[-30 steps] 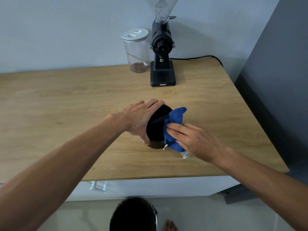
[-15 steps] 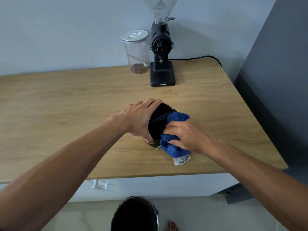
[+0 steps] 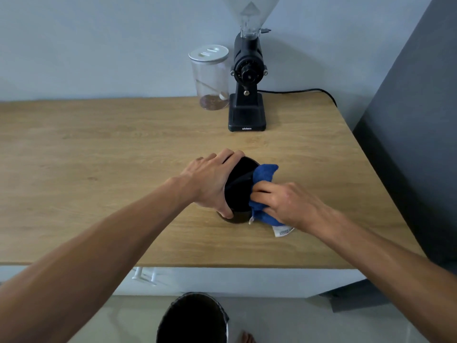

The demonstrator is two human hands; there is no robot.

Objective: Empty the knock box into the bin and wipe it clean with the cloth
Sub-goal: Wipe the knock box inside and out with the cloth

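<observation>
The black round knock box [image 3: 239, 186] stands on the wooden counter [image 3: 99, 169], tilted with its open mouth toward me. My left hand [image 3: 212, 184] grips its left rim and side. My right hand [image 3: 286, 204] presses a blue cloth [image 3: 263, 174] against the box's right rim, fingers curled into the fabric. A white label [image 3: 283, 230] of the cloth hangs out below my wrist. The inside of the box is dark and I cannot tell what is in it. The black bin [image 3: 193, 318] stands on the floor below the counter's front edge.
A black coffee grinder [image 3: 247, 95] with a clear hopper stands at the back, its cable running right. A clear jar [image 3: 210, 80] with a white lid is beside it. A grey wall panel [image 3: 408, 120] borders the counter's right end. A bare foot [image 3: 247, 339] shows near the bin.
My right hand with the cloth has slid along the box's right rim, first down toward me, then back up a little. My left hand keeps its hold on the box.
</observation>
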